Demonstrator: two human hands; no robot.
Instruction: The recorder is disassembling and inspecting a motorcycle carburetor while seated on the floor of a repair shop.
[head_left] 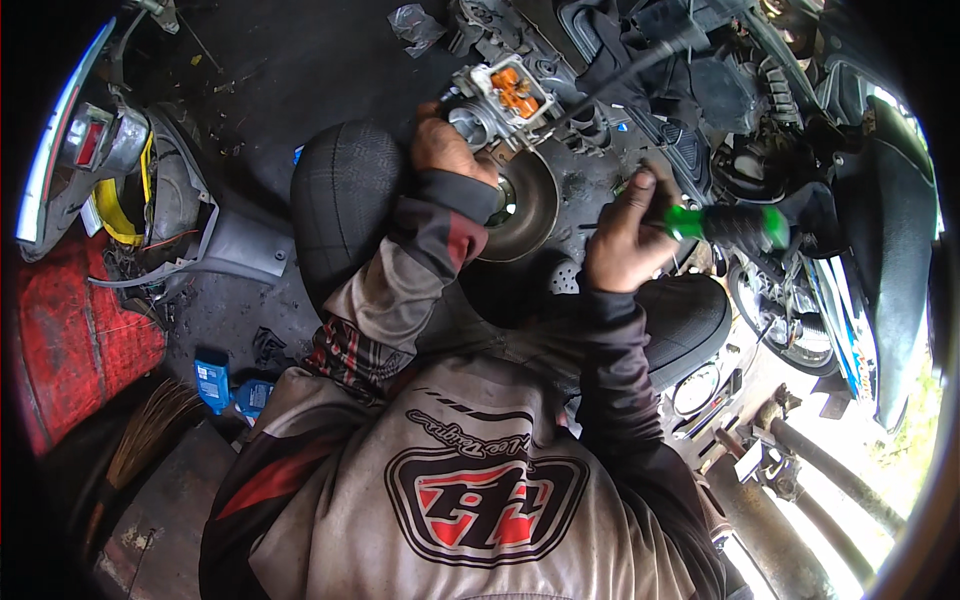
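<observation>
My left hand (450, 150) is closed round the side of a carburetor (468, 126), lifted over the floor at upper centre. Its opened bowl side faces up and shows an orange float (514, 92) inside. To the right, my right hand (628, 240) grips a screwdriver (735, 227) with a green and black handle; the handle sticks out rightward from the fist. A short bit of dark shaft shows left of the fingers. The tool is apart from the carburetor. Below the carburetor lies a round, brownish metal dish (540, 215), partly hidden by my left wrist.
Engine parts (520, 40) lie on the dark floor beyond the carburetor. Motorcycle parts and a black seat (885, 250) crowd the right side. At left are a grey fairing piece (245, 240), a red cover (80, 340), blue bottles (212, 385) and a broom (150, 430).
</observation>
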